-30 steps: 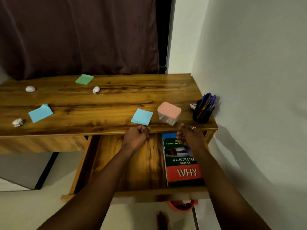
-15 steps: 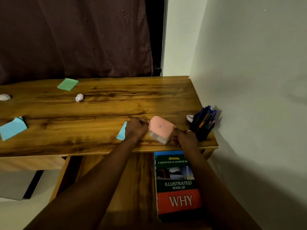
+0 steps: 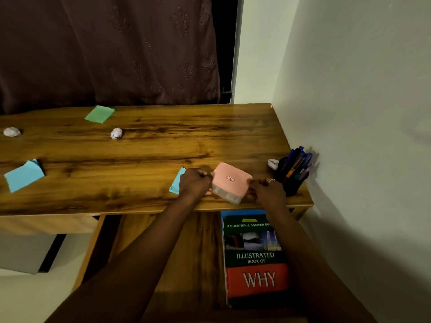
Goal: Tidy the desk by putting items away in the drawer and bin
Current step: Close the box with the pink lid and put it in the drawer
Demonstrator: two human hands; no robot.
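A small clear box with a pink lid [image 3: 231, 181] sits near the desk's front edge. My left hand [image 3: 194, 184] grips its left side and my right hand [image 3: 265, 191] grips its right side. A blue sticky-note pad [image 3: 176, 183] lies partly under my left hand. Below the desk [image 3: 140, 155] the wooden drawer [image 3: 191, 252] stands pulled out, and a book titled "Illustrated Book of Why" [image 3: 255, 259] lies in its right part.
A black pen holder [image 3: 292, 173] full of pens stands by the right wall, a paper ball [image 3: 272, 163] beside it. Further left lie two paper balls [image 3: 116, 133] [image 3: 11, 131], a green pad [image 3: 99, 114] and a blue pad [image 3: 23, 176].
Both hands rose from the drawer's front up onto the desk and closed on the pink-lidded box. The view has moved closer and slightly left.
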